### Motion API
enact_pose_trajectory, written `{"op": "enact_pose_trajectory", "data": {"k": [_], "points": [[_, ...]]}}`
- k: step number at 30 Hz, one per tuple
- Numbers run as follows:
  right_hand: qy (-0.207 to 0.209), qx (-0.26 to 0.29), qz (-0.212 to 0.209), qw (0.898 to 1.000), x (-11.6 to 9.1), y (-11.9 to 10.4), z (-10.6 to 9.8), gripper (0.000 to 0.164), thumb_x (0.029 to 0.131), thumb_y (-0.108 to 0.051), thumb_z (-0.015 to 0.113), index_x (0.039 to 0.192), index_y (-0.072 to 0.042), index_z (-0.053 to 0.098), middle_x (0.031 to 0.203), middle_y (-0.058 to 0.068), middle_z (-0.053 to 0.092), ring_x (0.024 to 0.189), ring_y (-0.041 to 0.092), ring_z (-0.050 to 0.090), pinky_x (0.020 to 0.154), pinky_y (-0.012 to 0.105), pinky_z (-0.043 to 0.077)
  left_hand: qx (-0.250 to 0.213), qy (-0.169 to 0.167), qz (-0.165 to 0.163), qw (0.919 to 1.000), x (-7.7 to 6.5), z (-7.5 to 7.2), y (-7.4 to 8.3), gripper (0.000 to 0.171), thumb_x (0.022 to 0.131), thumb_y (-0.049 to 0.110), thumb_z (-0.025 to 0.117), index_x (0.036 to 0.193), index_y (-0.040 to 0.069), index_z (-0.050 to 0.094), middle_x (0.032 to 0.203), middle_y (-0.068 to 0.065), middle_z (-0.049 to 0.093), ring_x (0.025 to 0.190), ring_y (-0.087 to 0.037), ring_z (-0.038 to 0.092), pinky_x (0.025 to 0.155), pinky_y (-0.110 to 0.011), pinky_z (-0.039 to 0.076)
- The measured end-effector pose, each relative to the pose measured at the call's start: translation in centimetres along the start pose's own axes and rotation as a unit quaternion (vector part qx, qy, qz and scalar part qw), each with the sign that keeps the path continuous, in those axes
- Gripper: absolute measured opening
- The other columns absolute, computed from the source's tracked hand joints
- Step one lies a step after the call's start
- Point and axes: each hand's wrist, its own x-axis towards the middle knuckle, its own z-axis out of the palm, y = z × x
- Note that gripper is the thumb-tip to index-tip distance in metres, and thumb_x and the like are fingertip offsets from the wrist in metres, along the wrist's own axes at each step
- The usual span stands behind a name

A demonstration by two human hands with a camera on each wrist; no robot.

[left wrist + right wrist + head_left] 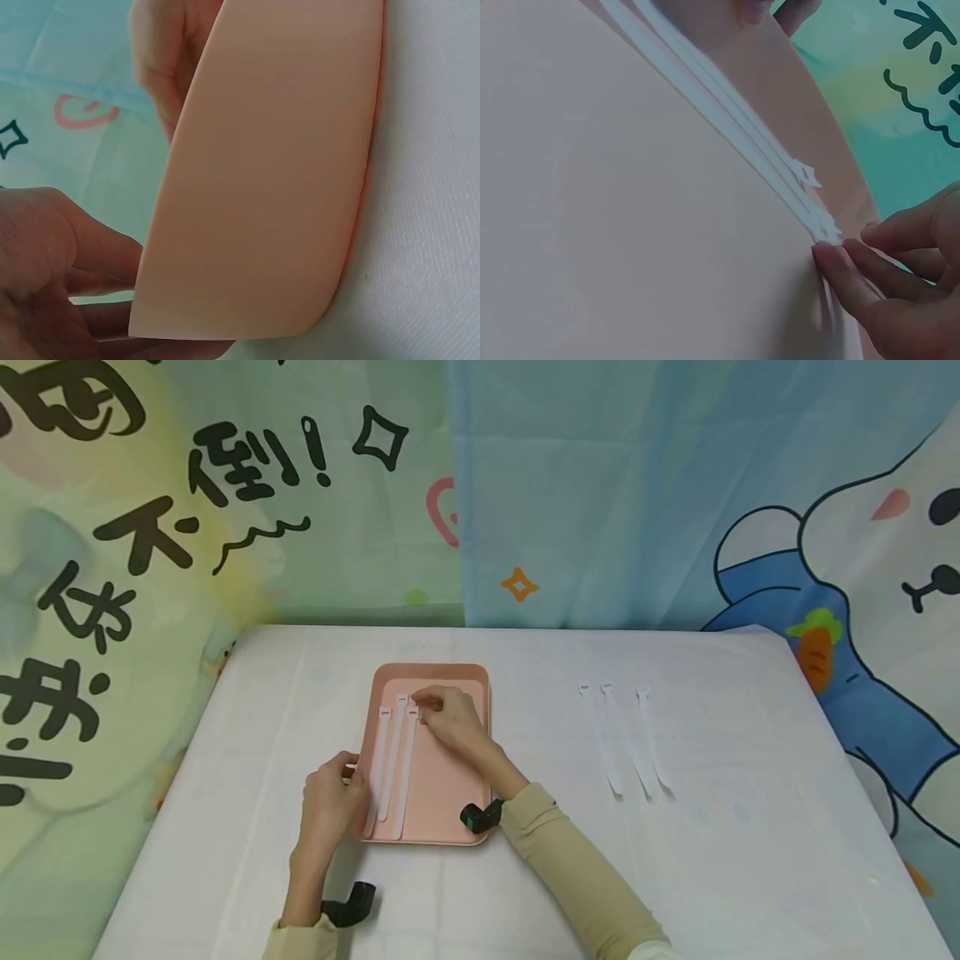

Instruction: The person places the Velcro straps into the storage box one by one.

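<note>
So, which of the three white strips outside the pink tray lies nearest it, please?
Of those three, the leftmost thin white strip; the others lie farther from the pink tray.

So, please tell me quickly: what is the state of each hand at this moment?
Left hand: closed, holding the pink tray at its left edge.
Right hand: closed, pinching the end of a white strip.
</note>
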Motion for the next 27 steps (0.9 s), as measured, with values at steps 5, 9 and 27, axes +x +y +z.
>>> {"op": "enact_pose_trajectory", "data": {"k": [5,9,27], "points": [[0.011,-0.022,-0.009,1.0,-0.3,0.0,-0.6,0.028,0.098,-0.002,0.061,0.123,-0.004,0.072,0.121,0.013,0.074,0.107,0.026,0.071,0.088,0.035,0.056,-0.003,0.002,-0.001,1.0,-0.1,0.1,-0.1,0.028,0.09,0.001,0.058,0.114,-0.006,0.071,0.098,-0.027,0.075,0.088,-0.041,0.074,0.069,-0.05,0.057],[0.028,-0.029,-0.02,0.999,-0.7,-0.1,-1.3,0.024,0.097,-0.002,0.063,0.118,-0.005,0.074,0.117,0.012,0.075,0.106,0.026,0.071,0.09,0.036,0.056,-0.002,0.002,-0.002,1.0,-0.1,0.1,-0.2,0.028,0.09,0.001,0.058,0.114,-0.006,0.071,0.098,-0.026,0.075,0.089,-0.041,0.074,0.071,-0.051,0.057],[0.046,0.116,0.003,0.992,-3.5,-0.6,-4.4,0.019,0.097,0.003,0.063,0.114,0.005,0.071,0.106,0.018,0.075,0.09,0.028,0.077,0.081,0.037,0.061,-0.003,0.0,0.003,1.0,-0.1,0.1,-0.2,0.026,0.091,0.001,0.059,0.112,-0.007,0.071,0.097,-0.027,0.075,0.087,-0.041,0.074,0.069,-0.048,0.057]]}}
